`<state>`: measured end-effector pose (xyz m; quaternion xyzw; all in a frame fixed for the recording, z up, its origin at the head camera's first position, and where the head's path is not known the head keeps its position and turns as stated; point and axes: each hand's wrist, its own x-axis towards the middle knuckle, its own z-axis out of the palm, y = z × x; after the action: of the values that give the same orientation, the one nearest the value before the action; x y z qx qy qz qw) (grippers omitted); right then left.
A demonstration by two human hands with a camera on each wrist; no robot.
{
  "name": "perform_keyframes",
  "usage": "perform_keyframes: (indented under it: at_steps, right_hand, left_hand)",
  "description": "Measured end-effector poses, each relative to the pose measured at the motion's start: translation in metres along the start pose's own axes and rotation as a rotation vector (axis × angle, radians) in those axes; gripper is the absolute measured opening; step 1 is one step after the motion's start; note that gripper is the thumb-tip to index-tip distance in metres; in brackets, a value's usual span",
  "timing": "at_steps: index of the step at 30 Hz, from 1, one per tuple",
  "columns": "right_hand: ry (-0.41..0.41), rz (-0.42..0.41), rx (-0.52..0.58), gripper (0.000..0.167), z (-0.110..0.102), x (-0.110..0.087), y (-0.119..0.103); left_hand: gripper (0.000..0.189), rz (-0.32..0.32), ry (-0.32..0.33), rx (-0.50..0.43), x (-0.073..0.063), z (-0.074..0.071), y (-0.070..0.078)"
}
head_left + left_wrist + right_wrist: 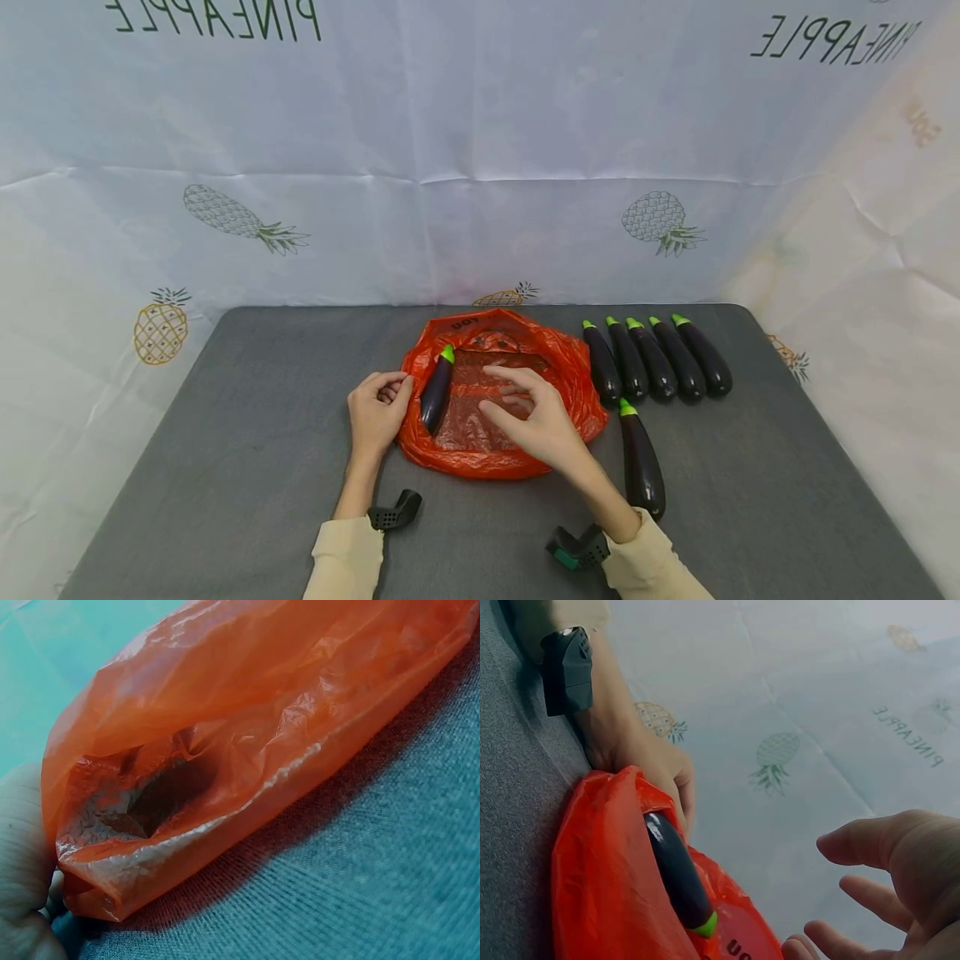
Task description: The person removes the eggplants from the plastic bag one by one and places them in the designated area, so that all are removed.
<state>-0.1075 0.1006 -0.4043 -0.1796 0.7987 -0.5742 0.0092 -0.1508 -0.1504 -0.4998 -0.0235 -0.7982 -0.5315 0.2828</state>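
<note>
A red plastic bag (495, 462) lies spread open on the grey table, its rim rolled outward. One dark eggplant (437, 393) with a green tip rests inside along the bag's left side; the right wrist view also shows this eggplant (676, 866). My left hand (378, 412) pinches the bag's left rim between thumb and fingers. In the left wrist view the left hand (26, 862) is at the edge of the red plastic. Over the bag's opening, my right hand (536, 417) hovers with fingers spread and nothing in them.
Several eggplants (656, 362) stand in a row at the back right, close beside the bag. Another eggplant (641, 467) lies nearer, by the right forearm. A white pineapple-print cloth (480, 242) hangs behind the grey table (262, 467). Black wrist devices (395, 510) sit on both wrists.
</note>
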Motion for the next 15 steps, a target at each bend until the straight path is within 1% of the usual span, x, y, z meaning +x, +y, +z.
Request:
perform_keyframes:
  at_steps: [8,15]
  right_hand:
    - [-0.043,0.033,0.038,0.045,0.012,0.005,0.005]
    - [-0.099,0.095,0.062,0.046,0.029,0.013,0.015]
  left_hand:
    - [0.004,0.004,-0.002,0.005,0.0,0.0,0.002]
    - [0.003,0.014,-0.001,0.014,0.0,0.0,0.002]
